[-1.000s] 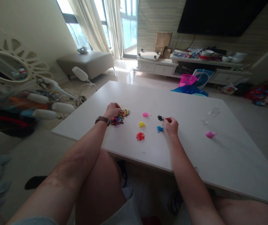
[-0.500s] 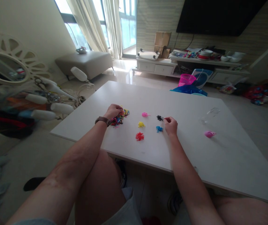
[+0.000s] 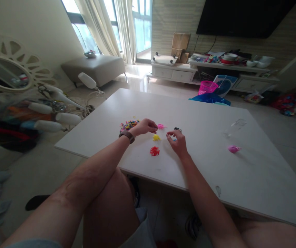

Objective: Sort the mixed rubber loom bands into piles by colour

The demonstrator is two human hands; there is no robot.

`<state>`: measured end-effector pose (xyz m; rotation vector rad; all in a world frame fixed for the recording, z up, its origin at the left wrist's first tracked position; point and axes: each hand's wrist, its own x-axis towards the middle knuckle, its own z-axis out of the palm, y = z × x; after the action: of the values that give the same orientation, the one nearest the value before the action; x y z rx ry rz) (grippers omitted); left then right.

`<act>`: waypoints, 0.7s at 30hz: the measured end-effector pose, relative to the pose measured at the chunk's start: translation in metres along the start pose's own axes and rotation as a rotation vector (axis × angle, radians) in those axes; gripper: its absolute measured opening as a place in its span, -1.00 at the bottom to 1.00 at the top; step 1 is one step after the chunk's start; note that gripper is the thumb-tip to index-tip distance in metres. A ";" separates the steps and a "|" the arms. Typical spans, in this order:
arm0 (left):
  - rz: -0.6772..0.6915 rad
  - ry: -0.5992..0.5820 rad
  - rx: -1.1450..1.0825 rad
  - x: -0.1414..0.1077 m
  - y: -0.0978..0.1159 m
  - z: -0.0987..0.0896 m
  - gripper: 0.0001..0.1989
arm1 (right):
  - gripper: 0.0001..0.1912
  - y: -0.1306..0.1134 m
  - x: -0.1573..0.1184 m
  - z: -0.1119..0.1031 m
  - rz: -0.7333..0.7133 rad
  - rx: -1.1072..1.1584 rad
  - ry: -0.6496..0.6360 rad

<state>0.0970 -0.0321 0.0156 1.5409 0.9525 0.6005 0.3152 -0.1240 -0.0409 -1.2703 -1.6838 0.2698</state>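
My left hand (image 3: 147, 126), with a watch at the wrist, is over the white table (image 3: 205, 165). Its fingers are pinched beside a pink pile (image 3: 161, 126) of what look like small rubber bands; anything between them is too small to make out. Facing it, my right hand (image 3: 178, 142) has thumb and forefinger apart, with nothing visible between them. It partly covers a blue pile (image 3: 174, 140) and a black pile (image 3: 178, 129). A yellow pile (image 3: 156, 137) and a red pile (image 3: 154, 151) lie between the hands and nearer me. Behind my left wrist spreads a mixed-colour heap (image 3: 128, 124).
On the table's right side lie a pink bundle (image 3: 234, 148) and a clear, see-through item (image 3: 237, 126). A lamp with white shades (image 3: 67, 119) stands close to the left edge. Beyond the far edge are a pink basket (image 3: 207, 87) and blue plastic (image 3: 210, 98).
My left hand has moved right, from the mixed heap to beside the pink pile. My right hand has left the black pile, shifting left and nearer me, and its fingers have parted.
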 end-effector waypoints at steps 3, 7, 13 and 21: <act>0.023 -0.080 -0.034 0.005 -0.003 0.010 -0.76 | -0.86 -0.005 -0.002 0.005 -0.026 0.069 -0.048; 0.040 -0.142 -0.052 0.012 -0.007 0.018 -0.79 | -0.90 -0.007 -0.003 0.007 -0.037 0.133 -0.035; 0.048 -0.146 -0.050 0.015 -0.005 0.021 -0.78 | -0.90 -0.009 -0.002 0.006 -0.028 0.134 0.013; 0.022 -0.034 -0.051 0.010 0.000 0.012 -0.75 | -0.93 -0.007 -0.002 0.008 0.060 0.134 0.031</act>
<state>0.1123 -0.0303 0.0115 1.5132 0.8889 0.6076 0.3046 -0.1255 -0.0413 -1.2198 -1.5766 0.3904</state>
